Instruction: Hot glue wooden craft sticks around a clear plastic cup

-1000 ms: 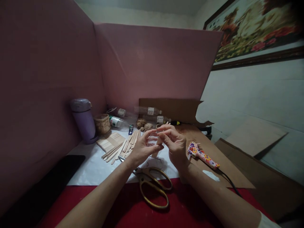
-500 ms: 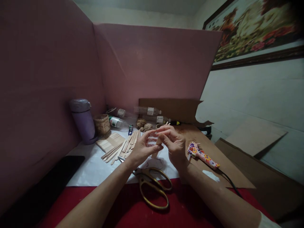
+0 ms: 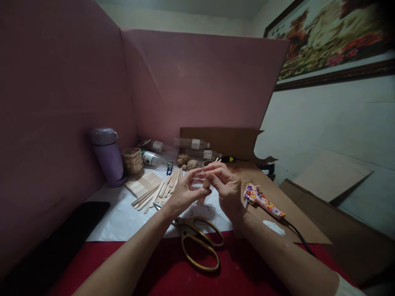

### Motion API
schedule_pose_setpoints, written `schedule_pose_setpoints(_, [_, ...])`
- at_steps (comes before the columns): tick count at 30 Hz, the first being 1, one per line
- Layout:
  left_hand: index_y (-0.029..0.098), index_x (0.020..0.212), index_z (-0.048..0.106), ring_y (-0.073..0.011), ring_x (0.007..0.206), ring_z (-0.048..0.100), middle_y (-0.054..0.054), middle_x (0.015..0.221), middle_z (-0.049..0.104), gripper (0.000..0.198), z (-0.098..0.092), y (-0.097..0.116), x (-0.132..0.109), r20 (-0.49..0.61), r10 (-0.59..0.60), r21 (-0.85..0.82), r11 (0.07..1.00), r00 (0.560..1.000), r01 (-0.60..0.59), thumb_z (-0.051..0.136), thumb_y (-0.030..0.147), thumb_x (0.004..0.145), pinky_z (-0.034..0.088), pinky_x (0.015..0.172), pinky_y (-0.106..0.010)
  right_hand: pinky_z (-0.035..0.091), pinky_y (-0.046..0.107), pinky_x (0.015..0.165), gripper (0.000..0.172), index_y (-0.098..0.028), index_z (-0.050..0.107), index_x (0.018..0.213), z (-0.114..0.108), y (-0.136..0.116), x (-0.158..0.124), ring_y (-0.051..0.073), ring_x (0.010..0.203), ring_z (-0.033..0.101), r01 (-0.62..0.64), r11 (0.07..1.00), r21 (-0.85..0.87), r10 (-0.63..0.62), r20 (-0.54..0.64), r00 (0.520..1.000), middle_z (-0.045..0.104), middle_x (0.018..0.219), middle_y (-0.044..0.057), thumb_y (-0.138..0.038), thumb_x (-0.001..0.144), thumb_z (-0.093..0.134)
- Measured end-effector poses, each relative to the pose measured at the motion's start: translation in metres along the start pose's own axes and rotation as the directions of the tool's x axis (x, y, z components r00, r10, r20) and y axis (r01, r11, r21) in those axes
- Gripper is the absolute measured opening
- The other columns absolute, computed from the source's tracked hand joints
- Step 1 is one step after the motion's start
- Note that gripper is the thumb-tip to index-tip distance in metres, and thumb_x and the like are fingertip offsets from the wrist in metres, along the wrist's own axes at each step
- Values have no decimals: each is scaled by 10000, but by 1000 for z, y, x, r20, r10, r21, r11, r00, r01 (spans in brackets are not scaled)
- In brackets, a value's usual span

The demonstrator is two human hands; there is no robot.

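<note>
Over the white sheet, my left hand (image 3: 185, 193) curls its fingers around a clear plastic piece (image 3: 197, 183), its thumb touching a flat wooden craft stick (image 3: 201, 198). My right hand (image 3: 226, 187) pinches the same craft stick against the plastic, thumb and fingers closed. The plastic's full shape is hidden by my fingers. Below my hands lie scissors (image 3: 200, 261) with gold handles, the tip of the blades showing left of my left wrist. Loose craft sticks (image 3: 166, 187) are spread just left of my left hand. A flower-patterned glue gun (image 3: 262, 202) rests right of my right hand.
At the left stand a purple tumbler (image 3: 109, 160) and a woven-looking cup (image 3: 132, 161). Plastic bottles (image 3: 154, 158) and twine balls (image 3: 183, 159) lie at the back. Cardboard (image 3: 299, 224) covers the right side, where the glue gun's cord (image 3: 299, 236) runs. A dark slab (image 3: 77, 222) sits front left.
</note>
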State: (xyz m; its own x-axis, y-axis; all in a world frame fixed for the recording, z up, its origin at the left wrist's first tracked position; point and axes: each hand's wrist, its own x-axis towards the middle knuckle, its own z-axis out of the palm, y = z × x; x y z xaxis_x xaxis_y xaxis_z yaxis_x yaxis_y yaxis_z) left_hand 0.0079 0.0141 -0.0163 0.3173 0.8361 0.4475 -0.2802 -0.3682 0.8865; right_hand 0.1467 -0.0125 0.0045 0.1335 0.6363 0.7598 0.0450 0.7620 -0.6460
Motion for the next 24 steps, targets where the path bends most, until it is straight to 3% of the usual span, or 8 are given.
schedule_pose_setpoints(18, [199, 1189, 679, -274, 1094, 619, -109, 1141, 679, 620, 0, 4, -2, 21, -15, -7, 1000, 1000, 15, 893, 328, 621, 489, 920, -387, 443, 455, 941, 186, -247, 744, 722, -2, 3, -1, 252, 983, 606, -25, 1000, -4, 25, 25, 999, 690, 926, 62, -384, 844, 718])
schedule_pose_setpoints(24, [201, 1201, 676, -263, 1063, 636, -102, 1122, 686, 616, 0, 6, -3, 44, -11, -25, 1000, 999, 13, 886, 333, 637, 501, 911, -385, 445, 449, 928, 238, -240, 721, 655, 0, 3, -2, 245, 958, 605, -48, 999, 6, 48, 31, 998, 685, 924, 60, -400, 830, 730])
